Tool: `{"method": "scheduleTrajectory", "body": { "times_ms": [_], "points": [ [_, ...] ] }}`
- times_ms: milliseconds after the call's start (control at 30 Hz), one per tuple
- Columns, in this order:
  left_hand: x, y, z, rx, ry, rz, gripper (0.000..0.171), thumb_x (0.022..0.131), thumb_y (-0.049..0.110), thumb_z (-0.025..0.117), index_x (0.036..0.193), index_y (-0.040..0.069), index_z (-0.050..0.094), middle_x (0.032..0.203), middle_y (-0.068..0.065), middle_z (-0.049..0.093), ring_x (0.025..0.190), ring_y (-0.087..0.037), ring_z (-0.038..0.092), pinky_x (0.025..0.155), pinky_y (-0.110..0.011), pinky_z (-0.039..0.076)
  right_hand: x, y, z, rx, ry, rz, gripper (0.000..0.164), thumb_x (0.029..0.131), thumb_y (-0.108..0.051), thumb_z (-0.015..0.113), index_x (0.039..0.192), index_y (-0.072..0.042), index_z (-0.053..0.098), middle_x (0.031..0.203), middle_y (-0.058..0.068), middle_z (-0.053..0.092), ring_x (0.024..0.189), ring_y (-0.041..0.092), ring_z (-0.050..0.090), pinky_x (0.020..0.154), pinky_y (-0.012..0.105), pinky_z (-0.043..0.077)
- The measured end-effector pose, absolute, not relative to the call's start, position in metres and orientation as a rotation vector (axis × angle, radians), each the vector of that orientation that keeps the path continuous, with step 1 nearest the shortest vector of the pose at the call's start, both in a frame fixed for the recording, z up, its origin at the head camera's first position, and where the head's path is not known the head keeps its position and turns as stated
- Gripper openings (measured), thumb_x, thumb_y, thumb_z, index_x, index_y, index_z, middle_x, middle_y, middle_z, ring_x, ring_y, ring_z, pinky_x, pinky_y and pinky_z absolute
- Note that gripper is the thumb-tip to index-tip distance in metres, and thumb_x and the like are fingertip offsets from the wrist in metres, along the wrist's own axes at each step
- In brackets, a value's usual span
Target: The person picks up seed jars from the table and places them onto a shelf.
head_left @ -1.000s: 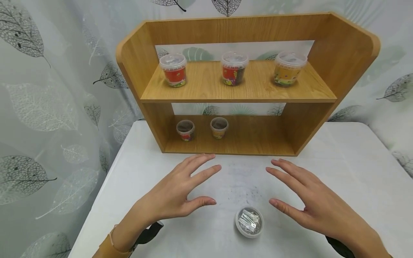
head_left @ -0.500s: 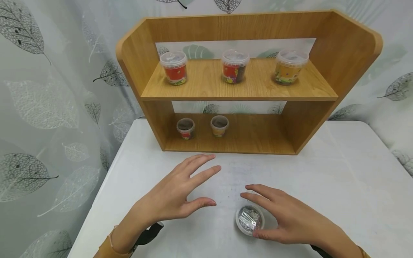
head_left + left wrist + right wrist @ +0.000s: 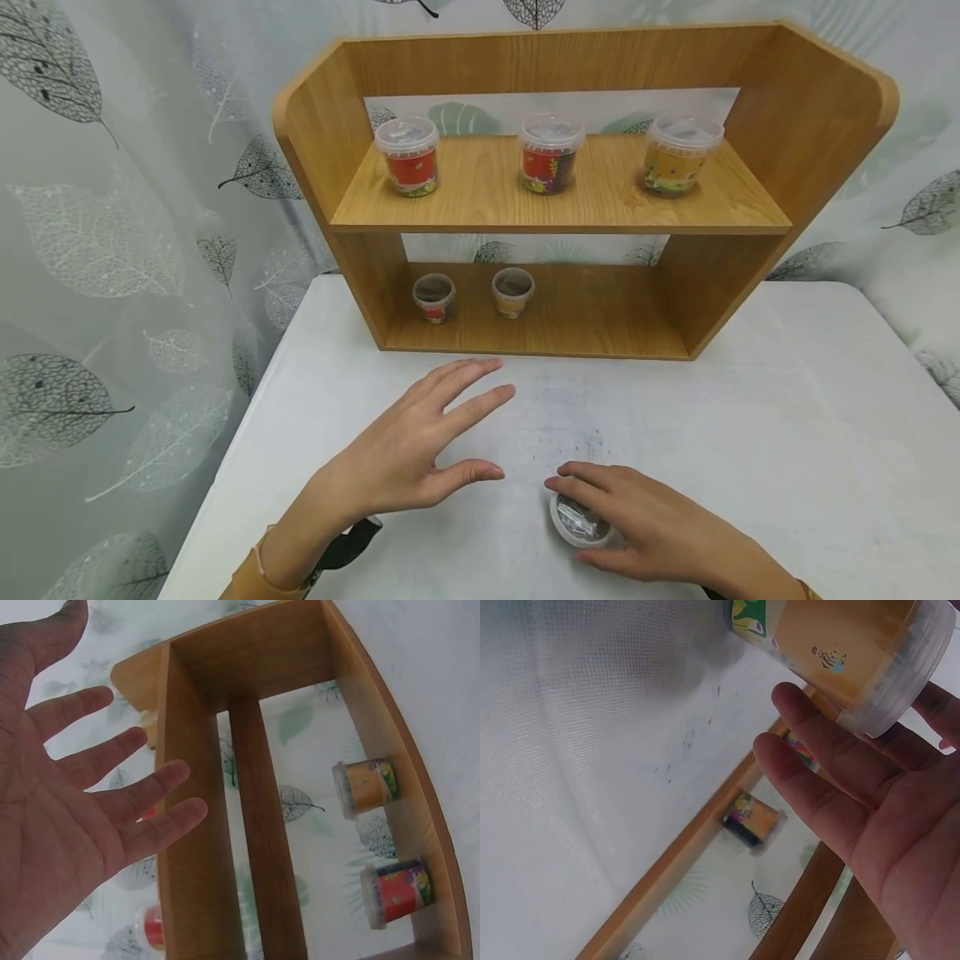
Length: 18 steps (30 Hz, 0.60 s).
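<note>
A small lidded plastic tub (image 3: 577, 523) stands upright on the white table. The right wrist view shows the tub's orange label (image 3: 836, 649) with a bee printed on it, below a clear rim. Reaching over the tub from the right is my right hand (image 3: 645, 525), fingers at its far side and thumb at its near side. Its fingers (image 3: 817, 787) are mostly straight and beside the tub; whether they touch it I cannot tell. My left hand (image 3: 420, 446) hovers over the table on the left, fingers spread, holding nothing.
A two-tier wooden shelf (image 3: 555, 229) stands at the back of the table (image 3: 795, 442). Its upper board bears a red tub (image 3: 411, 171), a red-and-dark tub (image 3: 546, 169) and an orange tub (image 3: 671, 169). Two smaller tubs (image 3: 512, 293) sit on the lower board.
My right hand has moved left and toward me, from apart on the right to around the tub. The left hand stays in place, and the tub has not visibly moved.
</note>
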<state>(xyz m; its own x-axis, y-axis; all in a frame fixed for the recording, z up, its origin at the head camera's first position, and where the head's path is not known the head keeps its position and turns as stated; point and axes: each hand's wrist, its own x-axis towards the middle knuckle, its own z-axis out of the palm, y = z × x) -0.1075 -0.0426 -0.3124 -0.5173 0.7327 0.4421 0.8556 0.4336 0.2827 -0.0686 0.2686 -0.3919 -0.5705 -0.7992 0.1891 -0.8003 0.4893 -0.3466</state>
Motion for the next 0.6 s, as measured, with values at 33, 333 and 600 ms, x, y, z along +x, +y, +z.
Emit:
{"method": "scheduleTrajectory", "body": {
  "times_ms": [33,333,600],
  "points": [
    [-0.108,-0.043,-0.312,-1.380,-2.436,-0.702,0.071,0.091,0.048,0.068,0.149,0.016,0.042,0.155,-0.006,0.033,0.140,-0.026,0.035,0.112,-0.045,0.032,-0.068,0.269,-0.392,1.456,-2.715,0.634,0.071,0.081,-0.044,0.080,0.142,-0.021,0.051,0.136,-0.004,0.055,0.117,0.015,0.057,0.090,0.042,0.053],
    [-0.107,-0.043,-0.312,-1.379,-2.436,-0.704,0.072,0.091,0.048,0.067,0.150,0.016,0.041,0.156,-0.006,0.033,0.139,-0.026,0.036,0.111,-0.045,0.034,-0.073,0.269,-0.385,1.459,-2.768,0.654,0.067,0.083,-0.044,0.078,0.140,-0.020,0.052,0.133,-0.008,0.054,0.110,0.011,0.058,0.089,0.039,0.053],
    [-0.106,-0.043,-0.312,-1.382,-2.407,-0.701,0.071,0.091,0.048,0.068,0.149,0.015,0.043,0.155,-0.007,0.034,0.139,-0.027,0.037,0.111,-0.045,0.034,-0.117,0.286,-0.342,1.254,-2.911,0.764,0.066,0.086,-0.047,0.074,0.142,-0.025,0.049,0.137,-0.007,0.052,0.118,0.013,0.055,0.092,0.042,0.052]
  ]
}}
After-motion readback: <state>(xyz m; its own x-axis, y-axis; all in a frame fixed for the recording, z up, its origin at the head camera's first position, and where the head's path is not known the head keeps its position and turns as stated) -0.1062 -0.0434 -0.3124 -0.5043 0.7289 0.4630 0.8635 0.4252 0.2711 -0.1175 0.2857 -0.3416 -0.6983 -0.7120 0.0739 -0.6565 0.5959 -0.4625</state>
